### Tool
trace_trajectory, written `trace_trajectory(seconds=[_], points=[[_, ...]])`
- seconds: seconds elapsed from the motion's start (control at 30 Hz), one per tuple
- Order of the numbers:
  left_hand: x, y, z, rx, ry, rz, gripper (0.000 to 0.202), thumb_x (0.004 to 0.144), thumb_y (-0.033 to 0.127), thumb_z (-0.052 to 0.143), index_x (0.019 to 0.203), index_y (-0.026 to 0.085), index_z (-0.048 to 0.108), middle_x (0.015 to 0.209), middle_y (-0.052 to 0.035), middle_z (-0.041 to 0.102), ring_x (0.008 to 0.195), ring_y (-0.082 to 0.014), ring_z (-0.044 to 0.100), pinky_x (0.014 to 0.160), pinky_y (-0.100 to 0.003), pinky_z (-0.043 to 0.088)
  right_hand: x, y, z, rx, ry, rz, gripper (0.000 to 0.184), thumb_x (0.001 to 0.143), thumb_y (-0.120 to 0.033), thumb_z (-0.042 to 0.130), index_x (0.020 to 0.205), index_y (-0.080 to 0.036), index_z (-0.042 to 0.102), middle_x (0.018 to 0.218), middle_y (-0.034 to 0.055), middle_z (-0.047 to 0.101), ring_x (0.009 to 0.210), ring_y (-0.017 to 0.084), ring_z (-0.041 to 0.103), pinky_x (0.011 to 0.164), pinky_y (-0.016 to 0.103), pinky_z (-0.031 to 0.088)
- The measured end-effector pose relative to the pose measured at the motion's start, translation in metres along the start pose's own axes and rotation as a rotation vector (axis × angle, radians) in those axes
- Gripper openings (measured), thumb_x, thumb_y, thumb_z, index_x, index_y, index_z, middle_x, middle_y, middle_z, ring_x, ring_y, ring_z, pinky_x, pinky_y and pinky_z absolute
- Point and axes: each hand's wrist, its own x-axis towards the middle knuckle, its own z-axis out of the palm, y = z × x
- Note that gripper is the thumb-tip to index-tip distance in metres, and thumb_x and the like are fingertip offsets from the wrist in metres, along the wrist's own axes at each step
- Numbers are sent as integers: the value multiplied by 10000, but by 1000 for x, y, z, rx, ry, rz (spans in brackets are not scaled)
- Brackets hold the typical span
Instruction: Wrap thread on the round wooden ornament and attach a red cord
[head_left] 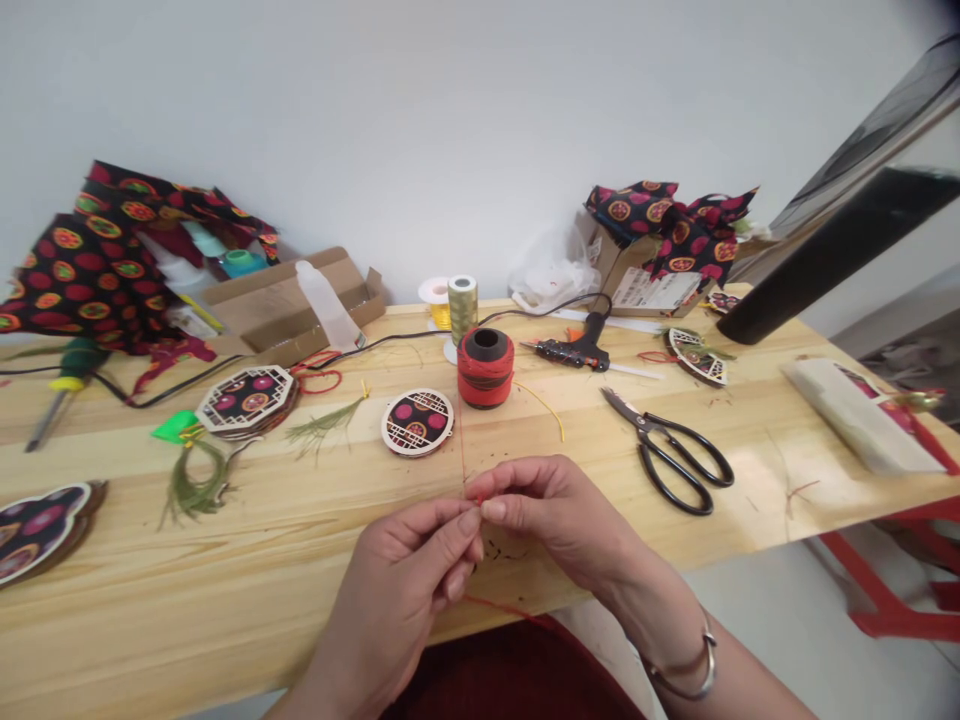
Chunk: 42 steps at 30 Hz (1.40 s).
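Note:
My left hand (409, 580) and my right hand (551, 515) meet over the near edge of the wooden table (225, 590). Both pinch a thin red thread (463, 455) between thumb and fingers. The thread runs up from my fingertips to a red spool (485, 367) standing upright behind them. A loose end of the thread hangs down past the table edge below my left hand. A round wooden ornament (417, 421) with patterned fabric lies just left of the spool.
Black scissors (671, 450) lie right of my hands, a black glue gun (574, 350) behind them. Further ornaments (247, 400), green tassels (191, 485), a screwdriver (56, 390), cardboard boxes (289, 305) and patterned fabric (90, 265) fill the left and back. Gold thread spools (461, 305) stand behind.

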Motion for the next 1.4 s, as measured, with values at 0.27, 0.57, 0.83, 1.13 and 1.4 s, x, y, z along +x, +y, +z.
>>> trace_trajectory(seconds=[0.27,0.57,0.83,1.13,1.4], points=[[3,-1,-2,-9,-8,-11,211,729,271,691,582,126,650,526,20,540,411,-29,343,425,-181,215,2,-1,-1,10,7,18,215,572,-249,816,740,-147,730,677,-9,672,619,77,553,650,224,417],[4,2,0,-7,-9,17,219,734,245,675,561,121,625,502,32,511,402,-27,321,415,-182,213,2,-3,-1,-33,15,-8,180,595,-245,795,741,-158,734,687,-10,657,638,79,531,652,223,399],[5,2,0,-11,-9,9,219,734,241,675,561,116,627,495,34,504,398,-25,313,418,-185,210,3,-2,0,-85,47,-40,157,605,-249,781,697,-145,708,657,-16,640,624,93,523,651,244,389],[4,-1,-2,1,-20,-19,173,745,292,680,670,136,682,576,16,573,433,-39,369,427,-176,245,1,-5,4,-287,134,-210,111,709,-188,665,625,-145,608,590,-43,553,567,77,453,586,213,379],[5,-4,-9,352,12,176,120,769,296,659,803,220,746,665,0,665,613,-120,560,557,-205,432,-7,-14,5,-418,216,-397,117,746,-169,620,633,-150,593,616,-34,549,592,82,463,580,195,393]])
